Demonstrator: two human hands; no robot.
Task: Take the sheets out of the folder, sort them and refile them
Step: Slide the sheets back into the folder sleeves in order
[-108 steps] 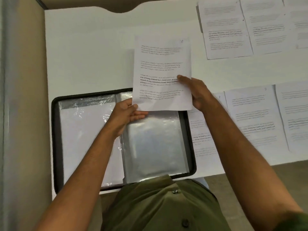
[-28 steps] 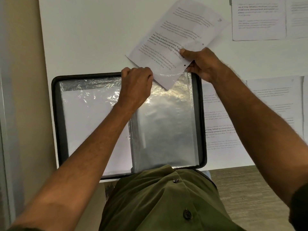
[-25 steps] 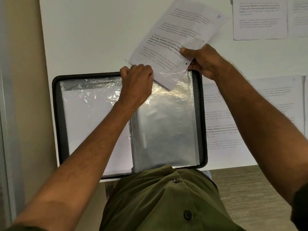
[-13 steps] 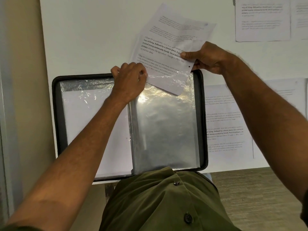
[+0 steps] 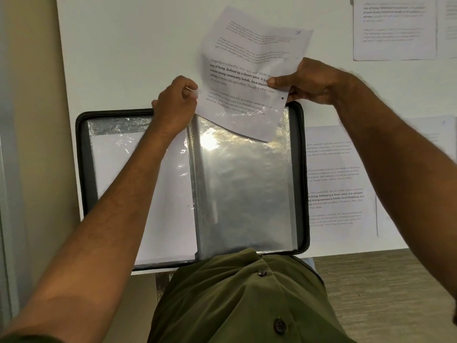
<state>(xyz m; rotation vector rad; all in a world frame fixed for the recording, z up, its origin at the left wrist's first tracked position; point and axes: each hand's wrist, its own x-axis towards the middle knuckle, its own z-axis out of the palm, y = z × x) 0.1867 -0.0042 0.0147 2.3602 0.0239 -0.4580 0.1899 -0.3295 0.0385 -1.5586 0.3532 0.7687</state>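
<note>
A black display folder (image 5: 82, 169) lies open on the white table, its clear plastic sleeves (image 5: 244, 189) facing up. A printed sheet (image 5: 249, 60) stands tilted over the top of the right-hand sleeve, with its lower corner tucked inside the plastic. My right hand (image 5: 309, 81) pinches the sheet's right edge. My left hand (image 5: 176, 105) grips the top edge of the sleeve at the folder's spine, right beside the sheet's left edge. The left-hand sleeve holds a white sheet (image 5: 158, 194).
Other printed sheets lie on the table: one (image 5: 333, 184) just right of the folder, another (image 5: 394, 28) at the far right top. A beige wall (image 5: 29, 144) runs along the left. The table's near edge (image 5: 358, 251) borders a wood-look floor.
The sheet was first held flat above the folder; my left hand then took the sleeve's top edge, and the sheet has turned more upright with its corner sliding deeper into the sleeve.
</note>
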